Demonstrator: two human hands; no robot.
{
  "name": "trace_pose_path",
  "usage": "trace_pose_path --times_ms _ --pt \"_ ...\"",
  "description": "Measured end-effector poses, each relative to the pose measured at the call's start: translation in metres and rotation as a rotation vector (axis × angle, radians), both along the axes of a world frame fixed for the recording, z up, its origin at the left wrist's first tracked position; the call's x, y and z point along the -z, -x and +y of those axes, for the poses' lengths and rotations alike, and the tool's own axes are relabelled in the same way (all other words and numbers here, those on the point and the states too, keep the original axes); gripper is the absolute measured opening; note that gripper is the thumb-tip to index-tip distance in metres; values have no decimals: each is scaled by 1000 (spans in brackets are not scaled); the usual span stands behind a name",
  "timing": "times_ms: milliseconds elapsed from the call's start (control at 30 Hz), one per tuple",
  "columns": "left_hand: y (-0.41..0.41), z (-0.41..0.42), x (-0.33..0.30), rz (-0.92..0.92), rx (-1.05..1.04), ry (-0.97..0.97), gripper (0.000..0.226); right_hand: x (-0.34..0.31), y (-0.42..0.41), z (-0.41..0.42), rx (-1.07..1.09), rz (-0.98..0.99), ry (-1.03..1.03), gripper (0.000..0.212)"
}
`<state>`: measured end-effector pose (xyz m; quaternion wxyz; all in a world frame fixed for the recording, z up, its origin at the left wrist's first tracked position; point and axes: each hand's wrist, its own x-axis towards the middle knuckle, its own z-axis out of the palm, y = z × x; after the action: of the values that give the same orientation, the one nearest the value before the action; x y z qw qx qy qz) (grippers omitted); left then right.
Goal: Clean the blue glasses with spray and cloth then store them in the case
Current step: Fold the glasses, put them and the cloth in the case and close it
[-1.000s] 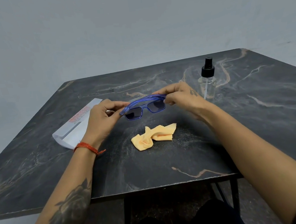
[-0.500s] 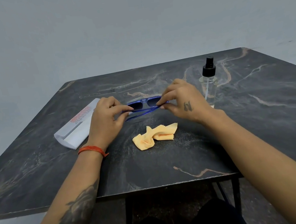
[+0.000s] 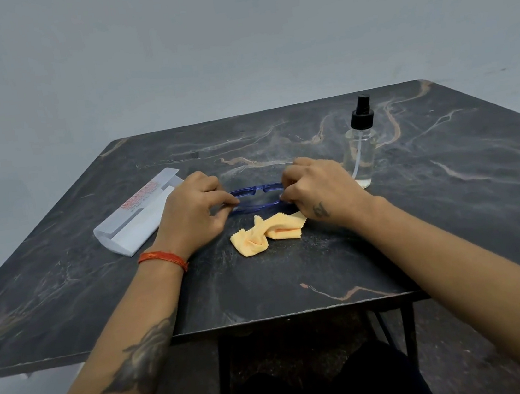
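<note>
**Notably, both hands on the frame: risks before cleaning begins**

Notably, the blue glasses (image 3: 257,197) lie low at the middle of the tabletop (image 3: 451,204), apparently resting on it, held at both ends. The left hand (image 3: 192,210) pinches the left end between thumb and curled fingers (image 3: 226,199); the right hand (image 3: 315,189) pinches the right end likewise, knuckles up, wrist low. Both forearms reach forward from the near edge, palms turned down and inward.

Likely hazards, as judged from this layout: fingertips so close to the lenses may smear them; lenses set face-down on the gritty-looking marbled surface may scratch; an uneven pull by the two hands could strain a hinge. The spray bottle (image 3: 361,150) stands upright just beyond the right hand, so a careless reach or elbow sweep might topple it. The orange cloth (image 3: 267,234) lies crumpled just nearer than the frame, almost under the right hand, and could be dragged along. The white case (image 3: 137,219) lies beside the left hand, untouched.
</note>
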<state>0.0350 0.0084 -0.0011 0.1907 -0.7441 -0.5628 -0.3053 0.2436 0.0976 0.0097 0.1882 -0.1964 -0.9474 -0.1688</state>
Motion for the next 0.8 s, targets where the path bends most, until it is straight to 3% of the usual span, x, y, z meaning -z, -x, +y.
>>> trace_pose_path --times_ms 200,467,533,633,700,800 --pt "-3 -2 -1 -5 -9 21 11 0 -2 -6 48 -22 58 23" --pt "-6 -4 1 -51 -5 11 9 2 -10 -10 68 105 141 25" --pt "-6 -4 1 -80 0 5 10 2 -13 -14 65 292 254 18" --pt "-9 -6 -2 -161 16 -27 9 2 -18 -22 7 570 616 12" --pt "-14 -7 -5 -242 36 -58 9 4 -21 -27 -5 565 791 24" --pt "-23 -9 -9 -357 73 5 11 11 -22 -31 12 449 858 40"
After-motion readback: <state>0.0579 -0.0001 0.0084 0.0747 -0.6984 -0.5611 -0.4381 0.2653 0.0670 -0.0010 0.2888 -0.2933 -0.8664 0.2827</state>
